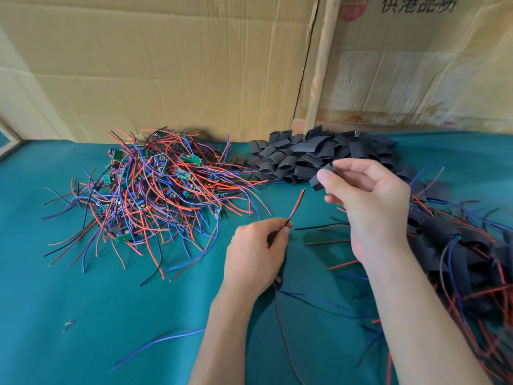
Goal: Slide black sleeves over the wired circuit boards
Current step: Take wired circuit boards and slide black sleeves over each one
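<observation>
My left hand [256, 251] pinches a red and black wire pair [296, 205] that sticks up and to the right from my fingertips; its board is hidden inside my palm, and blue wires trail out below the hand. My right hand [369, 201] holds one black sleeve [322, 179] between thumb and fingers, a little above and right of the wire tips, apart from them. A heap of loose black sleeves [311, 157] lies behind my right hand. A tangled pile of wired green circuit boards [155, 187] sits at the left.
Everything lies on a teal cloth [83, 301]. At the right edge is a pile of sleeved boards with trailing wires [466, 259]. Cardboard sheets [166, 65] stand along the back. A loose blue wire [158, 343] lies near the front.
</observation>
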A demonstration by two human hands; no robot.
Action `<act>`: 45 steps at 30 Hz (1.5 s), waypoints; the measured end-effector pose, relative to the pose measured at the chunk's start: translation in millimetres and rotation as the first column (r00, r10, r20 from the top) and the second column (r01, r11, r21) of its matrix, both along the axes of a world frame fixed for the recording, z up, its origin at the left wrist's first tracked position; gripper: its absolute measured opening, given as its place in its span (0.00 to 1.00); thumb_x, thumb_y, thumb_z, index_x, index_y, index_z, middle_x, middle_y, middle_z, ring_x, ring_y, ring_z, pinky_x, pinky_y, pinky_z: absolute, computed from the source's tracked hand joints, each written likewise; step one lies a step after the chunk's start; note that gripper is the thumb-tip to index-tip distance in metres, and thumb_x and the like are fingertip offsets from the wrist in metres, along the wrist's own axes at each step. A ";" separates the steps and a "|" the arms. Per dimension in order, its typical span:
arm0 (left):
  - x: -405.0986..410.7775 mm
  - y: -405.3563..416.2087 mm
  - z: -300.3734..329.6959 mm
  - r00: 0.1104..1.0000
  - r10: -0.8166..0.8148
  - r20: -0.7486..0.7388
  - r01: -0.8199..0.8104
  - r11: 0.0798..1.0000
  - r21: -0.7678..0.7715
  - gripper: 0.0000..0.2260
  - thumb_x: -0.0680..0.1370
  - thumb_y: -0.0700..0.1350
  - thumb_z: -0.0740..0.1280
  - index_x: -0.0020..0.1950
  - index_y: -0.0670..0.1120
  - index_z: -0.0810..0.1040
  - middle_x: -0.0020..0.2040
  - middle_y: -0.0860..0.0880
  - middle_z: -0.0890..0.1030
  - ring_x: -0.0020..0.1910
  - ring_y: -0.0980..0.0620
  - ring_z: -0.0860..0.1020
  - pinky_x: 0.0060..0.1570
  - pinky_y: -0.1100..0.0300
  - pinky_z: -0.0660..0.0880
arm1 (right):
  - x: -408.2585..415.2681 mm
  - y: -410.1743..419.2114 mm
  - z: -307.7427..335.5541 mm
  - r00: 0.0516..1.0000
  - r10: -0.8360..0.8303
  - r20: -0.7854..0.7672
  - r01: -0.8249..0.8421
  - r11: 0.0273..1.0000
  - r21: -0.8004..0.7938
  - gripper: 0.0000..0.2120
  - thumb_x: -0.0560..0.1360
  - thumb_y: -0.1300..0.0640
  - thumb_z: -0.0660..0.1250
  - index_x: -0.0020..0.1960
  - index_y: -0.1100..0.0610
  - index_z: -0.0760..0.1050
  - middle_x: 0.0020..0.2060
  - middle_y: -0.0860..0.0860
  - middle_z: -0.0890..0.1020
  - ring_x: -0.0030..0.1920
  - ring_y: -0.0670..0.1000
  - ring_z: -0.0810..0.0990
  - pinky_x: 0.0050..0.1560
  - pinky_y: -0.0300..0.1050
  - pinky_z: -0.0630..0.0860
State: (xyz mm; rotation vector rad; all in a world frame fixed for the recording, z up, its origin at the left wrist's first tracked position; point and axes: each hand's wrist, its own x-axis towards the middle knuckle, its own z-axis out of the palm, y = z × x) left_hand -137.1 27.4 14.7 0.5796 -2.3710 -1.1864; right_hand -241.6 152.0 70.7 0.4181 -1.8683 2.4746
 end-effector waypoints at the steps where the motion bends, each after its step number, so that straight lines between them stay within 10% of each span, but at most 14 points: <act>1: -0.2 0.5 0.4 1.000 -0.001 -0.003 0.001 1.000 -0.007 0.13 0.74 0.57 0.62 0.53 0.59 0.83 0.36 0.51 0.83 0.41 0.42 0.81 0.44 0.48 0.80 | 1.0 -1.6 0.5 1.000 0.007 -0.019 -0.007 1.000 0.025 0.10 0.68 0.64 0.80 0.46 0.57 0.83 0.38 0.53 0.87 0.34 0.49 0.82 0.35 0.39 0.79; 16: -0.8 -3.2 2.5 0.990 0.032 -0.134 -0.013 0.990 0.143 0.13 0.75 0.42 0.75 0.57 0.53 0.79 0.36 0.58 0.83 0.32 0.60 0.76 0.35 0.72 0.69 | 9.7 -13.4 -23.5 0.958 0.242 0.152 -0.278 0.916 0.291 0.12 0.67 0.66 0.80 0.48 0.58 0.82 0.40 0.54 0.88 0.37 0.51 0.84 0.35 0.39 0.78; 28: 1.1 -3.7 4.8 0.995 -0.012 -0.095 0.010 1.000 -0.029 0.08 0.73 0.50 0.77 0.50 0.54 0.84 0.44 0.56 0.82 0.42 0.58 0.77 0.43 0.65 0.73 | 4.8 -4.3 -24.5 0.896 0.410 0.172 -0.445 0.837 0.320 0.02 0.73 0.63 0.76 0.45 0.60 0.85 0.37 0.55 0.86 0.35 0.49 0.81 0.33 0.38 0.77; 34: 2.8 -1.8 14.7 0.956 -0.154 -0.250 0.262 0.832 0.489 0.15 0.76 0.45 0.69 0.63 0.50 0.79 0.47 0.51 0.87 0.46 0.54 0.83 0.46 0.67 0.75 | 3.7 -2.6 -23.1 0.861 0.494 0.120 -0.508 0.827 0.241 0.06 0.77 0.61 0.72 0.44 0.61 0.86 0.38 0.58 0.85 0.36 0.50 0.81 0.34 0.38 0.77; 42: 3.8 -0.3 14.8 0.924 -0.224 -0.309 0.370 0.726 0.580 0.15 0.83 0.50 0.59 0.59 0.47 0.83 0.50 0.46 0.86 0.45 0.50 0.82 0.47 0.63 0.76 | 2.6 -0.6 -20.3 0.890 0.455 0.012 -0.438 0.848 0.299 0.06 0.76 0.55 0.74 0.44 0.57 0.87 0.35 0.64 0.79 0.29 0.47 0.74 0.27 0.37 0.66; 45: 0.5 3.9 14.7 0.933 -0.227 -0.278 0.354 0.707 0.612 0.15 0.81 0.54 0.59 0.54 0.51 0.85 0.50 0.46 0.86 0.46 0.51 0.83 0.42 0.66 0.75 | 3.5 -3.5 -21.3 0.914 0.405 -0.008 -0.386 0.877 0.286 0.05 0.75 0.56 0.75 0.44 0.57 0.87 0.27 0.48 0.77 0.26 0.43 0.69 0.27 0.30 0.64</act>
